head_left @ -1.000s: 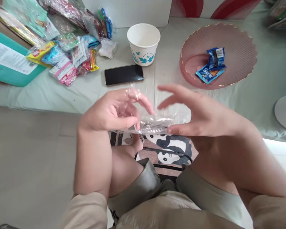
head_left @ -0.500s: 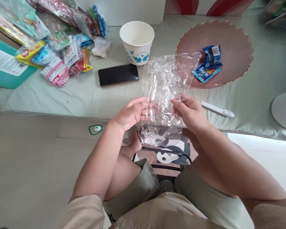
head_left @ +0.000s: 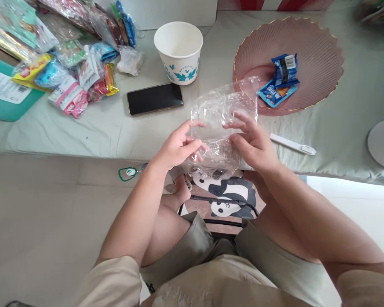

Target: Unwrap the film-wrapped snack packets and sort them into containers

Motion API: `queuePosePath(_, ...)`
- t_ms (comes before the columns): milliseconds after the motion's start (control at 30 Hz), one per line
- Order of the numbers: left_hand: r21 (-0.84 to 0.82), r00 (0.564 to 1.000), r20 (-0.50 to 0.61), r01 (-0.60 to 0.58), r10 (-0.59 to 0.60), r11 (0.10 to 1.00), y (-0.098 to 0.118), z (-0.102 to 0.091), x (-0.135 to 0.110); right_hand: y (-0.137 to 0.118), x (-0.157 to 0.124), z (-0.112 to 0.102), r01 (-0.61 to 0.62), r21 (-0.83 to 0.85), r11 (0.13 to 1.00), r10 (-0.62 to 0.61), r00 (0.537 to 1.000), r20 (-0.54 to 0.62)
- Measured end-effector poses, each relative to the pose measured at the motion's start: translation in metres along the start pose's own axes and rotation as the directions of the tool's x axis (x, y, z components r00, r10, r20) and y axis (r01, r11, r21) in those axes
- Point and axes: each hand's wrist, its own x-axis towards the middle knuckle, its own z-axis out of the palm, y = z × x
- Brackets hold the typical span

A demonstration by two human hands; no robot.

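A crinkled clear plastic bag [head_left: 216,147] spans the gap between my two hands at the front edge of the cloth-covered surface. On its left side, my left hand [head_left: 179,145] holds the film with its thumb over it and its fingers bent. Opposite, my right hand [head_left: 254,143] grips the bag's right side, the index finger raised along the film. The bag's lower end hangs past the edge above my lap, and its upper corner overlaps the rim of a pink scalloped bowl [head_left: 313,85]. Two blue snack packets [head_left: 284,70] lie in that bowl.
Behind the bag stand a white paper tub [head_left: 179,49] and a black phone [head_left: 155,99]. Many wrapped snacks [head_left: 67,94] are heaped at the left by a teal box [head_left: 3,91]. A white plastic strip [head_left: 292,144] lies right of my right hand.
The bag has been drawn lower and bunched, with its upper part now spread between my hands. My left thumb has come over the film, and my right fingers have stretched out more.
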Motion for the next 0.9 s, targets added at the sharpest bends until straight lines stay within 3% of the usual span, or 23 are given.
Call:
queuePosePath(133,-0.01,0.989,-0.083,-0.126,0.125,0.992,-0.006,0.004,0.004,-0.005,0.001,-0.002,0.242,-0.148,0.959,-0.255,0.964,-0.077)
queuePosePath(267,-0.021,0.971,-0.153,-0.187,0.182,0.982,-0.009,0.004,0.006,-0.008,-0.002,-0.006,0.362,-0.282,0.889,-0.39,0.919,-0.049)
queuePosePath(400,0.072,0.949,-0.219,-0.217,0.228,0.973,-0.008,-0.001,0.007,-0.008,-0.003,-0.013,0.394,-0.403,0.826,-0.417,0.908,0.035)
queuePosePath(467,0.078,0.934,-0.262,-0.232,0.244,0.97,-0.008,-0.003,0.008,-0.009,-0.003,-0.017,0.414,-0.454,0.789,-0.398,0.907,0.136)
queuePosePath(567,-0.021,0.926,-0.311,-0.233,0.215,0.972,-0.005,-0.003,0.011,-0.008,-0.003,-0.026,0.48,-0.382,0.79,-0.382,0.872,0.305)
queuePosePath(633,-0.135,0.938,-0.302,-0.221,0.172,0.966,0.0,-0.002,0.011,-0.005,-0.004,-0.029,0.458,-0.291,0.84,-0.396,0.884,0.247)
queuePosePath(733,-0.248,0.955,-0.257,-0.212,0.146,0.945,0.008,0.002,0.01,0.001,-0.003,-0.027,0.336,-0.215,0.917,-0.347,0.938,-0.014)
queuePosePath(767,-0.255,0.957,-0.242,-0.222,0.161,0.941,0.01,0.003,0.009,0.003,-0.001,-0.024,0.288,-0.191,0.939,-0.302,0.952,-0.049)
queuePosePath(900,-0.23,0.958,-0.199,-0.25,0.206,0.941,0.009,0.007,0.008,0.004,0.006,-0.015,0.146,-0.084,0.986,-0.141,0.988,0.058)
